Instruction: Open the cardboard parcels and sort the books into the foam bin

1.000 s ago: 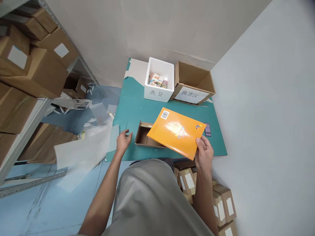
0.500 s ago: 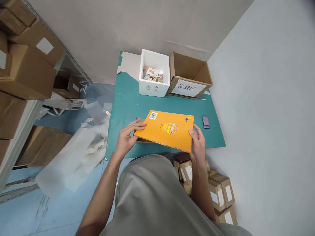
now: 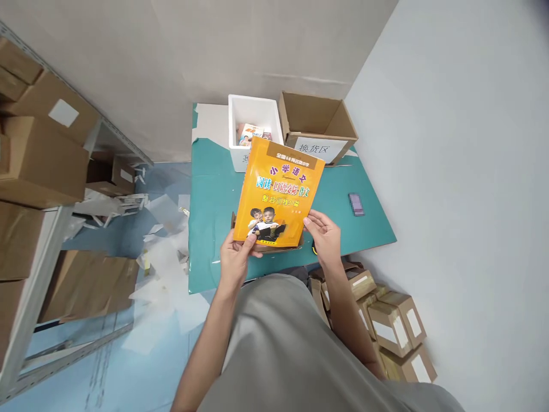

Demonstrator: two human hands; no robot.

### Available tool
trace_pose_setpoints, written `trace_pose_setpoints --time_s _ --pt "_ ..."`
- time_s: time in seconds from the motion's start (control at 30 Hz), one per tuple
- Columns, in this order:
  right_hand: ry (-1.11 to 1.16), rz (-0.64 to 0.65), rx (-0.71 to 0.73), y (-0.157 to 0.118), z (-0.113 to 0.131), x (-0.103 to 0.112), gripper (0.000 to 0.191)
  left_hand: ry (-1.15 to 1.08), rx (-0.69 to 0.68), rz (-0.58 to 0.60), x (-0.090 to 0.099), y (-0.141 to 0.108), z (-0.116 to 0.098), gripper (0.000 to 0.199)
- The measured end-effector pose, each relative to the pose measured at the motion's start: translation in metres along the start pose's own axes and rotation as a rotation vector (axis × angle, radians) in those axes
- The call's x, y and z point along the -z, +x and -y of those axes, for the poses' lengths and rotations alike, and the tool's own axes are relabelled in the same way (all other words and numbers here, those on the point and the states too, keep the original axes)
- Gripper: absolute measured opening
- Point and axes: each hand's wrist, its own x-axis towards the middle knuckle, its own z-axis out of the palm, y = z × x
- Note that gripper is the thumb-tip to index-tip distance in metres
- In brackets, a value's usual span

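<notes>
A green table [image 3: 210, 191] is standing in a room corner between grey walls. Above it, two bare hands are holding up an orange book [image 3: 281, 194], front cover showing, slightly tilted. The left hand [image 3: 235, 258] is gripping its lower left corner, thumb in front; the right hand [image 3: 326, 236] is pinching its lower right edge. A small cardboard box [image 3: 274, 250] is sitting beneath the book, a white foam box [image 3: 238, 153] is standing behind it, and a phone [image 3: 355, 205] is lying to its right. Thumbs staying near the edges would suit reading the cover; tilting slightly would help against glare.
</notes>
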Motion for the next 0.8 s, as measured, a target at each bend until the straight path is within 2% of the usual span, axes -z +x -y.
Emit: trace_pose_setpoints --time_s 0.1,0.17,0.23,0.3,0.37,0.43,0.53,0.63,0.8 --pt "-0.033 0.005 0.016 0.000 0.000 0.002 0.047 -0.018 0.040 -0.025 -0.002 -0.001 0.006 0.059" --pt "-0.096 -0.039 0.073 -0.002 0.000 0.002 0.047 -0.015 0.040 -0.050 -0.008 -0.004 0.009 0.056" --pt "-0.167 -0.081 0.146 -0.008 0.003 -0.002 0.046 -0.002 0.013 -0.076 -0.019 -0.009 0.013 0.050" --pt "-0.179 -0.016 0.149 -0.016 0.009 -0.008 0.050 0.034 -0.041 -0.103 -0.035 -0.016 0.018 0.042" --pt "-0.123 0.134 0.093 -0.023 0.017 -0.014 0.064 0.127 -0.134 -0.120 -0.049 -0.025 0.025 0.033" --pt "-0.077 0.228 0.067 -0.028 0.024 -0.019 0.082 0.312 -0.293 -0.098 -0.058 -0.031 0.033 0.023" --pt "-0.053 0.176 0.053 -0.024 0.031 -0.016 0.096 0.640 -0.558 -0.003 -0.061 -0.037 0.043 0.014" --pt "-0.032 0.107 -0.007 -0.009 0.033 -0.001 0.090 0.798 -0.650 0.099 -0.063 -0.039 0.046 0.024" --pt "-0.048 0.189 -0.052 0.030 0.028 0.033 0.060 0.873 -0.675 0.143 -0.080 -0.042 0.047 0.030"
